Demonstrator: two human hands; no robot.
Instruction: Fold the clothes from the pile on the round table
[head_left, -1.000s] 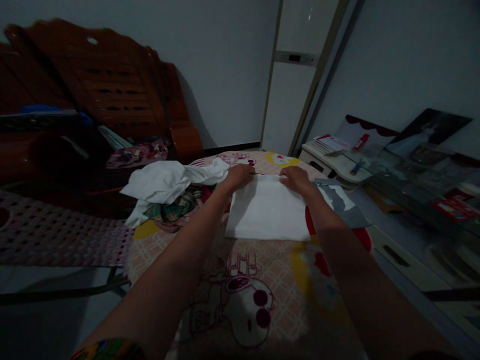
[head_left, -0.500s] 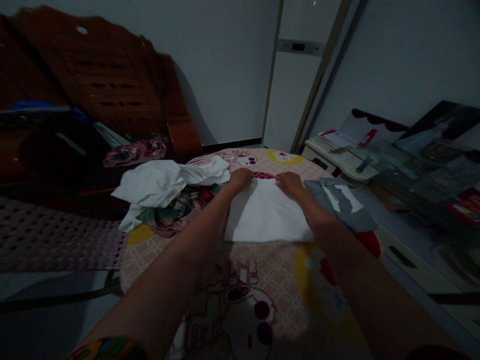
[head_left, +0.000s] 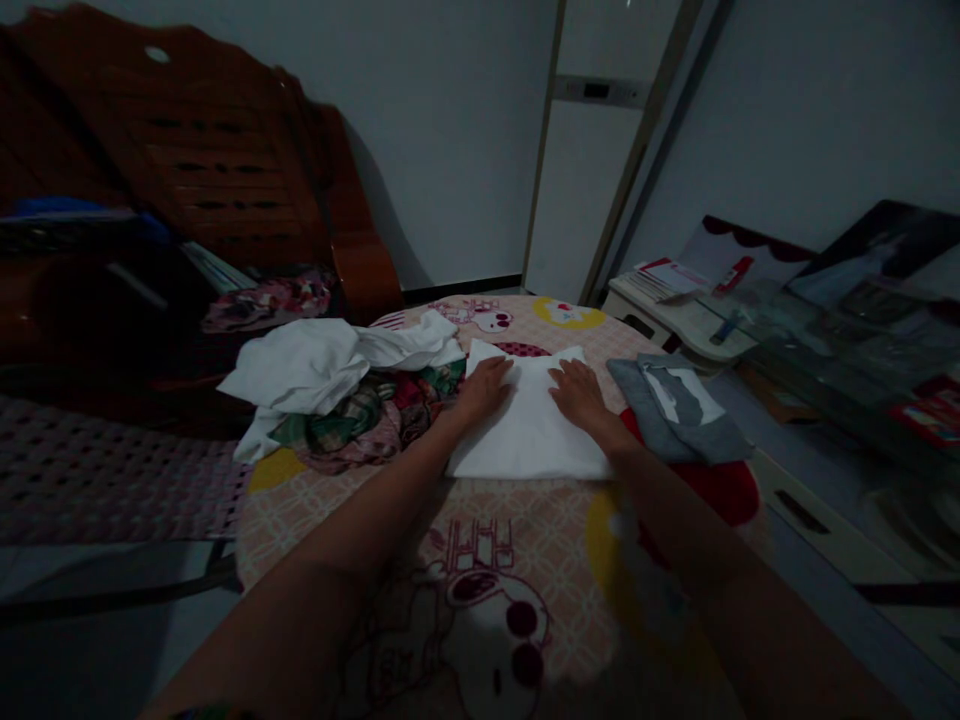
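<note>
Both bare hands are down on the smooth, white, folded piece of cloth (head_left: 536,435), and it lies right beneath them, flat on the round table with a pink, cartoon-patterned cover (head_left: 300,530), directly in front of the person. The left hand (head_left: 486,388) rests palm down on the far left part, its fingers loosely spread and reaching away and a little inward; the right hand (head_left: 579,392) mirrors it on the far right part, fingers fanned the same way. Neither one is clenched, and no fold is pinched: the fingers simply lie on top, with a strip of white fabric between the two hands and more of it running toward the person beneath the wrists. Look at how the cloth sits: its straight near edge runs left to right, square to the person, while two far corners poke away beyond the hands, the edge dipping between them. It appears broader from side to side than front to back, though the slanting view leaves its true long axis uncertain. On the left sits a crumpled heap of white fabric (head_left: 300,365) over green plaid fabric (head_left: 349,415); on the right, just beside the right forearm, lies a folded grey garment with a white patch (head_left: 637,400).
</note>
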